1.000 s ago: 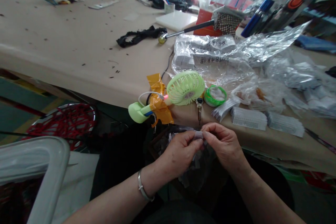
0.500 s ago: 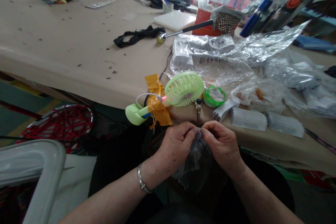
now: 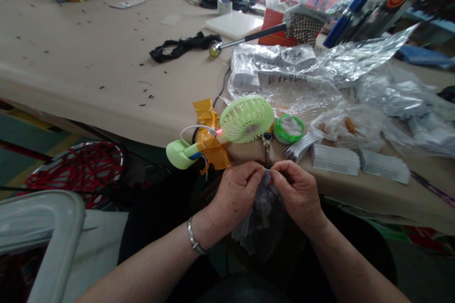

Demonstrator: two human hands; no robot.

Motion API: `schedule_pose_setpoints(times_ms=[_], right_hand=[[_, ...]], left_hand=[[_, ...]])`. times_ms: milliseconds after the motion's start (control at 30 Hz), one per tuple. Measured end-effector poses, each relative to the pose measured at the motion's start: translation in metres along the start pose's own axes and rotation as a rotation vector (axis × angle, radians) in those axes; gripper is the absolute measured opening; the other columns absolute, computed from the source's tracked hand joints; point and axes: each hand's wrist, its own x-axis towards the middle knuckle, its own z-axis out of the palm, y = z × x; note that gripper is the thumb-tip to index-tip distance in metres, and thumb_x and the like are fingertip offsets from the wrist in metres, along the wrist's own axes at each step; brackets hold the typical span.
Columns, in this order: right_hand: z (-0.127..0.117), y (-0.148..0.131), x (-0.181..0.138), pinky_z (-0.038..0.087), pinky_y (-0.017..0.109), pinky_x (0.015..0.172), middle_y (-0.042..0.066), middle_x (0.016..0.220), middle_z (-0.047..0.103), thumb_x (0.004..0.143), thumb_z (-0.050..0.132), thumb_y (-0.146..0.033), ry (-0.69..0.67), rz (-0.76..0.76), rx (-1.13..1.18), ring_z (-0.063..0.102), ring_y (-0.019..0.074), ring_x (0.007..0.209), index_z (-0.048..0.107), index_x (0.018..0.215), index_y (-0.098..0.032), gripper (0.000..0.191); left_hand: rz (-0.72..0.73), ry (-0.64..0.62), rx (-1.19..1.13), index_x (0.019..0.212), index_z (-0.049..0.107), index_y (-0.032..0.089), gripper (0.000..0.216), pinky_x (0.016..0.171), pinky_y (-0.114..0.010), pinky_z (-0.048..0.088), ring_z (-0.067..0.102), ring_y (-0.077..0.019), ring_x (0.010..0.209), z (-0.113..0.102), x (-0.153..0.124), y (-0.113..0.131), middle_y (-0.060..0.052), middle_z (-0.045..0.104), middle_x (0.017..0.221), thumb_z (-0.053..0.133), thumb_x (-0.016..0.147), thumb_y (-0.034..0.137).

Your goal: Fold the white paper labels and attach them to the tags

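My left hand (image 3: 240, 189) and my right hand (image 3: 296, 191) meet in front of the table edge. Thumb and forefinger of each pinch a small white strip (image 3: 268, 170), mostly hidden by the fingertips. Right at the fingertips is the lower end of a narrow metal rod (image 3: 267, 151), which points down from the table edge; whether the strip touches it I cannot tell. Beneath the hands lies a loose heap of pale, thin strips (image 3: 261, 229). Beyond my left hand, a light green fan (image 3: 248, 119) is fixed to the edge with orange-brown tape (image 3: 212, 149).
Stacks of printed white labels (image 3: 334, 160) lie along the table edge at right, near a green-rimmed round tub (image 3: 289, 129). Clear plastic bags (image 3: 302, 92) spread behind them. A black-handled metal tool (image 3: 245, 40) rests farther back. At lower left stands a grey-white plastic frame (image 3: 76, 208).
Both hands have shifted slightly up the picture, and their fingertips now meet the rod's lower end. The whole view has slid a little left. Both pinches stay closed.
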Motion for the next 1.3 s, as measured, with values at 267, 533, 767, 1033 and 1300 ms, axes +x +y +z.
schedule_pose_setpoints(times_ms=[267,533,767,1033,1300], right_hand=[[0.000,-0.003,-0.005,0.046,0.021,0.058,-0.003,0.067,0.060,0.085,0.057,-0.026,0.010,-0.047,0.010,0.056,0.0102,0.060,0.060,0.080,-0.018,0.010],[-0.044,0.007,-0.015,0.051,0.028,0.077,0.004,0.086,0.066,0.085,0.059,-0.018,0.159,-0.468,-0.520,0.062,0.0163,0.082,0.063,0.095,-0.020,0.012],[-0.048,0.024,-0.006,0.035,0.047,0.101,0.011,0.120,0.064,0.082,0.065,-0.029,0.260,-0.509,-0.944,0.050,0.0306,0.119,0.063,0.114,-0.017,0.034],[-0.057,0.024,-0.005,0.035,0.044,0.099,0.001,0.092,0.073,0.081,0.066,-0.018,0.332,-0.603,-0.767,0.062,0.0218,0.102,0.068,0.083,-0.022,0.005],[-0.062,0.009,-0.046,0.039,0.045,0.097,0.001,0.092,0.073,0.082,0.061,-0.014,0.109,-0.700,-0.606,0.061,0.0216,0.105,0.065,0.089,-0.025,0.014]], left_hand=[[-0.011,-0.014,0.007,0.075,0.065,0.016,0.022,0.057,-0.017,0.038,0.053,-0.0079,0.059,-0.002,-0.004,0.005,0.003,0.060,0.063,0.049,0.088,0.023],[-0.029,-0.072,0.077,0.094,0.068,0.018,0.020,0.074,-0.023,0.047,0.065,-0.0151,0.080,-0.001,-0.015,-0.013,-0.003,0.072,0.088,0.051,0.087,0.025],[-0.065,-0.115,0.166,0.097,0.068,0.020,0.020,0.078,-0.027,0.046,0.066,-0.0176,0.086,0.008,-0.023,-0.028,-0.004,0.072,0.093,0.051,0.086,0.024],[-0.227,-0.198,-0.173,0.079,0.067,0.018,0.016,0.071,-0.025,0.045,0.061,-0.0148,0.073,0.026,-0.019,-0.005,-0.002,0.068,0.076,0.053,0.083,0.022],[-0.689,-0.298,-1.206,0.086,0.065,0.011,0.022,0.057,-0.019,0.046,0.059,-0.0093,0.061,0.061,-0.001,0.029,-0.005,0.065,0.076,0.063,0.081,0.032]])
